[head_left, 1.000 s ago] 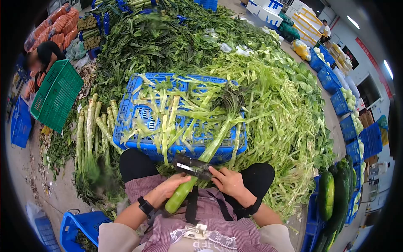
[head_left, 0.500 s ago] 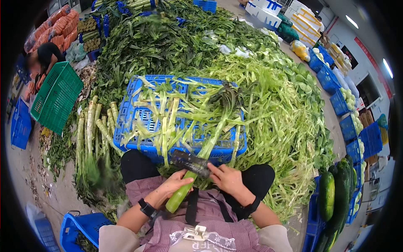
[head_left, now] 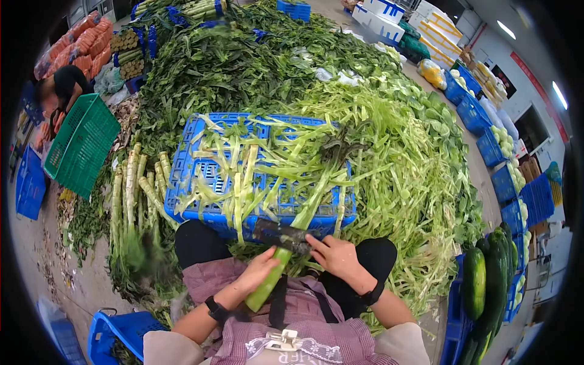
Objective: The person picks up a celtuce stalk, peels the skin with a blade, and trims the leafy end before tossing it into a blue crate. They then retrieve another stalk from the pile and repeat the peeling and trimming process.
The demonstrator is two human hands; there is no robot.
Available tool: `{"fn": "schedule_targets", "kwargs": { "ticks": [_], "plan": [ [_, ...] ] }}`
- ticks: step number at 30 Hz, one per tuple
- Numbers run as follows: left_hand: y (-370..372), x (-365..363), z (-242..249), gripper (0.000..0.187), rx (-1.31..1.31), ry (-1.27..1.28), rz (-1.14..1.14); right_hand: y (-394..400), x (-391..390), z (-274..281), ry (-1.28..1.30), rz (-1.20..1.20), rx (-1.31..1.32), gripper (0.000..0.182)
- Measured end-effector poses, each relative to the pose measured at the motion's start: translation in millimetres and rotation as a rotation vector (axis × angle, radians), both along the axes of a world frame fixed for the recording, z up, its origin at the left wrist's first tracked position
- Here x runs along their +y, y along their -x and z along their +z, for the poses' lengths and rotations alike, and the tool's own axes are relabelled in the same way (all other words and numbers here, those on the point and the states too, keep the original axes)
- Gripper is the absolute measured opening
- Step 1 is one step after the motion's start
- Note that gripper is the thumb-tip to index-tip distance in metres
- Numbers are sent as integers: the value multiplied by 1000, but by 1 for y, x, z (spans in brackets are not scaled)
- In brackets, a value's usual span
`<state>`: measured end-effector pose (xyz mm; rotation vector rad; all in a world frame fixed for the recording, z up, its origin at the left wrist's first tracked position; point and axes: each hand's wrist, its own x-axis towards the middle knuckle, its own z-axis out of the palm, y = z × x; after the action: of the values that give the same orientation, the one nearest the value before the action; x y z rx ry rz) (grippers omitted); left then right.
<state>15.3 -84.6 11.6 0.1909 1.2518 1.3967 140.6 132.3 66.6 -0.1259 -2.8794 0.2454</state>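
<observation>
My left hand (head_left: 260, 269) is wrapped round the lower part of a thick green stalk (head_left: 267, 283). The stalk slants up and to the right, its dark leafy tip lying over a blue upturned crate (head_left: 210, 214). In my right hand (head_left: 336, 257) is one end of a dark, wide blade (head_left: 281, 235), which lies across the stalk just above my left hand. Pale green peel strips (head_left: 248, 164) are scattered on the crate.
Peelings (head_left: 401, 182) pile up to the right, dark leaves (head_left: 225, 67) beyond the crate. Peeled stalks (head_left: 131, 182) lie at the left. A person (head_left: 70, 82) bends by a green basket (head_left: 82, 146). Large green gourds (head_left: 496, 280) fill a crate at the right.
The blade and my right hand have shifted slightly to the right. My left hand has moved slightly, and the stalk's leafy tip has moved a little lower.
</observation>
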Motion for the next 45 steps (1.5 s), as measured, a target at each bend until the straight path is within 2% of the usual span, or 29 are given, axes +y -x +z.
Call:
{"fn": "schedule_targets", "kwargs": {
  "ticks": [4,5,6,7,9,13,15,16,17,19,21,22,23,25,26,29,31,33,37,39,41,43,44,45],
  "plan": [
    [-5,-2,16,61,157,-73,2,29,48,-11,-69,-271,42,36],
    [-6,-2,19,60,82,-96,24,37,70,-24,-24,-388,115,32],
    [-6,-2,20,59,7,-122,49,43,87,-21,20,-553,64,28],
    [-3,-2,17,59,11,-126,56,45,96,-12,153,-562,182,26],
    [4,-3,2,52,-265,-128,-55,35,88,-7,243,-509,137,32],
    [14,-3,-9,48,-352,-110,-173,4,13,17,-15,12,-39,40],
    [15,-5,-1,42,-310,44,-168,-4,-9,5,-15,143,-2,42],
    [9,-4,-4,44,-247,-68,-140,-1,-7,2,-47,92,-7,41],
    [7,-5,-6,44,-249,-63,-140,6,6,-1,-51,24,18,42],
    [4,-4,-8,51,-194,-109,-146,19,40,-8,-59,-258,-23,37],
    [3,-2,-1,51,-188,-100,-141,30,83,-14,36,-476,3,34],
    [2,-1,-1,50,-182,-115,-117,35,94,-7,165,-525,17,34],
    [1,0,-2,50,-177,-128,-93,37,93,-6,160,-518,17,34],
    [4,1,0,47,-195,-116,-136,35,80,-6,521,-585,-13,34],
    [5,3,1,44,-209,-101,-181,29,59,0,438,-469,-19,34],
    [8,5,-11,40,-219,-77,-217,6,-4,14,-33,-64,-96,42],
    [5,6,-8,38,-237,-30,-239,-2,-18,8,-43,146,-5,43],
    [-3,5,-4,36,-176,-85,-137,6,-1,4,-47,103,8,41],
    [-9,7,8,30,-54,-38,-101,33,86,-19,-83,-357,58,39],
    [-8,8,5,28,-47,6,-72,41,102,-12,-35,-446,50,37],
    [-6,7,5,28,-52,53,-46,46,93,-3,303,-547,-31,35],
    [0,0,7,28,-313,-44,7,34,55,4,282,-359,44,32],
    [2,-1,-5,25,-307,-113,-31,26,28,22,87,-313,-125,33],
    [1,-2,-10,25,-312,-114,-28,15,13,11,45,-149,-42,34]
  ]
}}
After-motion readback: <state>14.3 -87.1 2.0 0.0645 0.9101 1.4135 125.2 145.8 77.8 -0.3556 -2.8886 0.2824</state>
